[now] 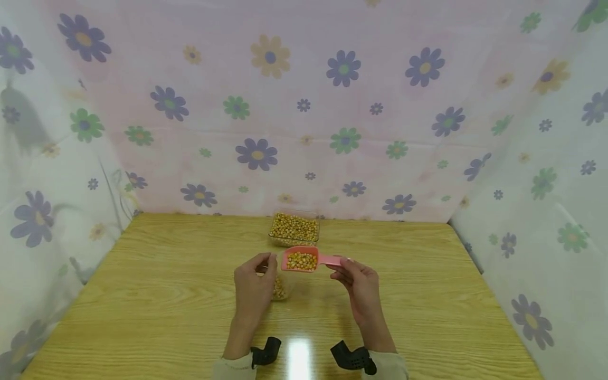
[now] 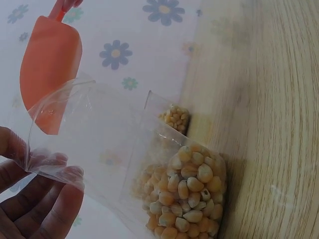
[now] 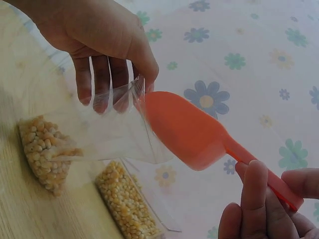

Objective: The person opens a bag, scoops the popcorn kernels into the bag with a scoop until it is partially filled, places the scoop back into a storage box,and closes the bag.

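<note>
In the head view my left hand (image 1: pixel 255 282) pinches the mouth of a clear plastic bag (image 2: pixel 109 144). Corn kernels (image 2: pixel 192 191) fill the bottom of that bag, which stands on the wooden table. My right hand (image 1: pixel 361 287) grips the handle of a pink-red scoop (image 1: pixel 324 259) and holds it up level. A heap of kernels (image 1: pixel 302 260) lies in the scoop's bowl. From the right wrist view, the scoop's tip overlaps the bag's open mouth, right by the left fingers (image 3: pixel 119 84).
Behind the scoop, a clear rectangular container (image 1: pixel 271 238) full of corn kernels stands near the table's back edge. Flower-patterned cloth (image 1: pixel 304 126) hangs behind and along both sides of the wooden table (image 1: pixel 166 295).
</note>
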{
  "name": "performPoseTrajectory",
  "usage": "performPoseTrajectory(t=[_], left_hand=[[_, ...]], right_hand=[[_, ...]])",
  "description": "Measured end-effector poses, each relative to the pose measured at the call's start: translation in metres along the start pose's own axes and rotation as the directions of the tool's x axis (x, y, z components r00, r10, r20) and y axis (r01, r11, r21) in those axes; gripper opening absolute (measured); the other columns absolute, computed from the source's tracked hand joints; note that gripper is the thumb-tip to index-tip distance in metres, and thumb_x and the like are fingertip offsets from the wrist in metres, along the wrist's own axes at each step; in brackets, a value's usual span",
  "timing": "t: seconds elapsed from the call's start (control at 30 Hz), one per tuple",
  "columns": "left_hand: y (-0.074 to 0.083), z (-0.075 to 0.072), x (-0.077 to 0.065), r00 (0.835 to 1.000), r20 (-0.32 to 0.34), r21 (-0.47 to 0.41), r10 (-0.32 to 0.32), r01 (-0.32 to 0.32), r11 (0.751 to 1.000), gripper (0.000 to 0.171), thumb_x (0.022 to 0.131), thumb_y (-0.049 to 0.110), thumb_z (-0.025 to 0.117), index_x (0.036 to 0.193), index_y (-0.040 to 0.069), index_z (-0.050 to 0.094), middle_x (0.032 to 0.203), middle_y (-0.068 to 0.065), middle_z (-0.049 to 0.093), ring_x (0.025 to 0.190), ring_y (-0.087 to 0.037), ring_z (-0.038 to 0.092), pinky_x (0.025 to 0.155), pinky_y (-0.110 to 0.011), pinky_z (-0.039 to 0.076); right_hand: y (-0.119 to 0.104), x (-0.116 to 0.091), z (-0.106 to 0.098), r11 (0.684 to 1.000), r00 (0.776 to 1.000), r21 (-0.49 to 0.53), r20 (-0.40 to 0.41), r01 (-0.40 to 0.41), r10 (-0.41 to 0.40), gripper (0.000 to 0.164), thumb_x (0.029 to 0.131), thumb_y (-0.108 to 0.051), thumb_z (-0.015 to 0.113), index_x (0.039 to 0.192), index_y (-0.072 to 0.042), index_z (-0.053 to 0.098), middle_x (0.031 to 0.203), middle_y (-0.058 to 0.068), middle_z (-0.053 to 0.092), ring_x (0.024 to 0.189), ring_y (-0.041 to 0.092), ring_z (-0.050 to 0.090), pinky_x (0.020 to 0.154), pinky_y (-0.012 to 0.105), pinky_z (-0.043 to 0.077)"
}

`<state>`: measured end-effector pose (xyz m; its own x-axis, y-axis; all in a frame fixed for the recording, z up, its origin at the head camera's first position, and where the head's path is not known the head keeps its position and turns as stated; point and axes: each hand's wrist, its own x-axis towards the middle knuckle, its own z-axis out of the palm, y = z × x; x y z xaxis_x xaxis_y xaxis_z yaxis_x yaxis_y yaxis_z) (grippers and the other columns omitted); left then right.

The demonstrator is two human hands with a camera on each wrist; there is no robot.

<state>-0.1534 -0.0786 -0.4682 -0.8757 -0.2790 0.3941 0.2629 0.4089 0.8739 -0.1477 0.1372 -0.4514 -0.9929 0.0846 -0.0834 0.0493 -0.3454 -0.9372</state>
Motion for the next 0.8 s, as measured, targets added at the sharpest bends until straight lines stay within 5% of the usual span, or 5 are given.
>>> performPoseTrajectory(t=[0.23,0.8], left_hand=[[-0.0010,-0.0002,0.0003,1.000,0.005,0.000,0.007,-0.007,1.000,0.014,0.097,0.008,0.067,0.094,0.001,0.079,0.077,-0.009,0.073,0.066,-0.017,0.066,0.060,-0.025,0.054],[0.0021,-0.0001,-0.0006,1.000,0.019,-0.009,-0.023,0.024,1.000,0.015,0.097,0.009,0.067,0.093,0.003,0.080,0.077,-0.011,0.073,0.066,-0.017,0.066,0.057,-0.024,0.052]], right_hand=[[-0.0024,-0.0022,0.0038,0.997,1.000,-0.079,-0.010,0.026,-0.027,0.032,0.103,-0.014,0.060,0.115,0.014,0.068,0.083,-0.001,0.078,0.067,0.010,0.070,0.083,0.029,0.059],[-0.0088,-0.0079,0.0088,0.981,0.997,-0.176,-0.005,0.077,-0.079,0.033,0.103,-0.016,0.061,0.116,0.014,0.069,0.088,0.006,0.078,0.068,0.011,0.070,0.087,0.030,0.058]])
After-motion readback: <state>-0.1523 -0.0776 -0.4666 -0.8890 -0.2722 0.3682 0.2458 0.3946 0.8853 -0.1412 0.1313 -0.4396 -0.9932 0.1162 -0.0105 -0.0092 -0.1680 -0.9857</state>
